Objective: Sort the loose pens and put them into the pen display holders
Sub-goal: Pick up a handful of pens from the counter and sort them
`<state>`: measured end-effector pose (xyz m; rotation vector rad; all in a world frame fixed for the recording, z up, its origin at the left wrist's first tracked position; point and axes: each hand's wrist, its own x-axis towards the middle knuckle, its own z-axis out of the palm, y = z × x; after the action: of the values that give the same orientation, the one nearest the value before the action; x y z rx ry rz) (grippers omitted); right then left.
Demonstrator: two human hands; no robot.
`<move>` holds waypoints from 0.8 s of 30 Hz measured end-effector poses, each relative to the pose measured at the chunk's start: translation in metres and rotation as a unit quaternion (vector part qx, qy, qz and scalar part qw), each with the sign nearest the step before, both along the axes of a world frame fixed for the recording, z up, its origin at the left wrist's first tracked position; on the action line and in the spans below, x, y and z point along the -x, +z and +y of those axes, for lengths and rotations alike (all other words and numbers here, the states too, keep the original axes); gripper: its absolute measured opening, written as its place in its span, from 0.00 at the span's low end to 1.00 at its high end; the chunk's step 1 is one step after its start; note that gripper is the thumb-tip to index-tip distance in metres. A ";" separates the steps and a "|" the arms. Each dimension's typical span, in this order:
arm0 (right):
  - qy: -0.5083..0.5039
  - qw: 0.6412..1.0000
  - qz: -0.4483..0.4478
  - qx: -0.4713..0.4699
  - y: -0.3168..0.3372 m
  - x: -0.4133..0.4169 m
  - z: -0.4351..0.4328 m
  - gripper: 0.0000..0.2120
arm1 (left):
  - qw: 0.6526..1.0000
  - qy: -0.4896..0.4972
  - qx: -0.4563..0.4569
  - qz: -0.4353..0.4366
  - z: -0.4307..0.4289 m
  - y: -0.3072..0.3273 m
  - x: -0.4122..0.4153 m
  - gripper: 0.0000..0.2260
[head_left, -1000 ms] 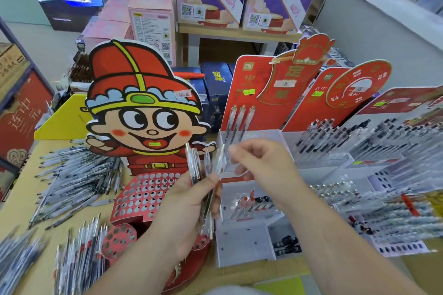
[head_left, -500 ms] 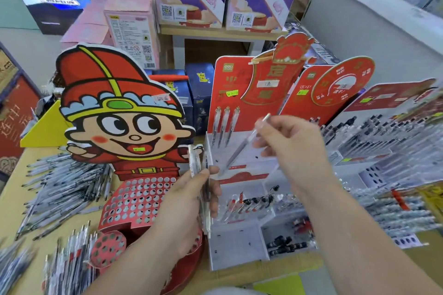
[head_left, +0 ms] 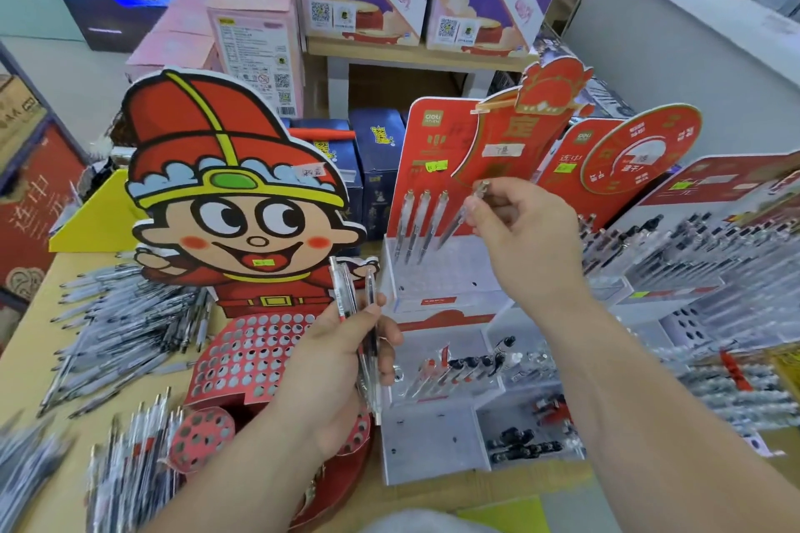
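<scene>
While the right hand's fingers [head_left: 485,214] pinch a clear pen [head_left: 459,217] near its clicker end, the pen slants down and left, its tip just beside three pens [head_left: 417,225] standing in the top tier of the white display holder [head_left: 428,437]. That right hand [head_left: 526,238] hangs in front of the holder's red backboard [head_left: 426,151]. Below and to the left, the left hand's fingers [head_left: 385,342] are wrapped around a small bundle of pens [head_left: 361,316], upright, with thumb pressed across them. This left hand [head_left: 335,372] sits between the white holder and a red perforated holder [head_left: 246,355] topped by a cartoon cutout [head_left: 233,186]. Farther left of those fingers, loose pens [head_left: 117,333] lie heaped on the yellow desk [head_left: 26,359]. Right of the right hand, filled pen racks [head_left: 701,255] stand in rows.
</scene>
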<state>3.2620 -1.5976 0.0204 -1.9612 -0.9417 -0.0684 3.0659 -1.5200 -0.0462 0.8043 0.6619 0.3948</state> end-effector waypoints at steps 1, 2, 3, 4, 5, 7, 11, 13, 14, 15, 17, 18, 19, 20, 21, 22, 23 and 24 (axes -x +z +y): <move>0.000 1.000 -0.009 0.013 -0.002 0.000 0.002 0.02 | 1.000 0.001 0.003 -0.001 0.000 0.000 0.001 0.11; 0.002 0.999 -0.018 0.026 -0.003 0.000 0.004 0.02 | 1.000 0.002 0.008 -0.002 0.001 0.000 0.001 0.11; 0.003 0.999 -0.028 0.037 -0.004 0.001 0.006 0.03 | 1.000 0.005 0.012 -0.001 0.001 0.000 0.001 0.10; 0.003 0.998 -0.036 0.046 -0.005 0.002 0.008 0.04 | 1.000 0.008 0.015 0.000 0.001 0.000 0.002 0.10; 0.003 0.998 -0.041 0.052 -0.006 0.002 0.009 0.05 | 1.000 0.011 0.017 0.000 0.002 0.001 0.002 0.09; 0.002 0.997 -0.052 0.057 -0.007 0.003 0.012 0.06 | 1.000 0.013 0.018 0.002 0.002 0.001 0.003 0.10; 0.005 0.995 -0.058 0.083 -0.008 0.002 0.016 0.07 | 1.000 0.014 0.020 0.002 0.003 0.001 0.005 0.12; 0.004 0.994 -0.056 0.091 -0.008 0.002 0.017 0.07 | 1.000 0.014 0.025 0.000 0.004 0.001 0.005 0.12; 0.003 0.994 -0.056 0.093 -0.009 0.002 0.017 0.07 | 0.999 0.015 0.030 -0.002 0.004 0.001 0.005 0.12; 0.001 0.994 -0.055 0.094 -0.009 0.002 0.017 0.07 | 0.999 0.017 0.036 -0.004 0.004 0.000 0.005 0.12; -0.001 0.994 -0.051 0.096 -0.009 0.002 0.016 0.07 | 0.999 0.017 0.042 -0.010 0.005 0.001 0.005 0.12; -0.001 0.994 -0.050 0.098 -0.009 0.003 0.016 0.08 | 0.999 0.013 0.042 -0.014 0.004 0.002 0.006 0.12; -0.003 0.994 -0.047 0.097 -0.008 0.005 0.016 0.07 | 0.999 0.006 0.041 -0.018 0.004 0.003 0.006 0.12; -0.009 0.995 -0.040 0.091 -0.007 0.007 0.014 0.06 | 0.999 -0.006 0.038 -0.022 0.004 0.005 0.007 0.12; -0.018 0.997 -0.021 0.075 -0.006 0.009 0.013 0.04 | 0.999 -0.018 0.035 -0.026 0.003 0.007 0.007 0.11; -0.026 0.998 0.011 0.053 -0.005 0.014 0.010 0.03 | 0.999 -0.027 0.032 -0.028 0.003 0.009 0.008 0.11; -0.028 0.998 0.056 0.027 -0.005 0.019 0.006 0.04 | 0.999 -0.034 0.028 -0.030 0.003 0.011 0.008 0.12; -0.022 0.995 0.101 0.010 -0.005 0.024 0.002 0.05 | 0.998 -0.041 0.024 -0.031 0.002 0.012 0.008 0.14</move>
<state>3.2380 -1.5954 0.0150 -1.9653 -0.7698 0.1138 3.0579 -1.5178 -0.0338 0.7685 0.5769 0.3280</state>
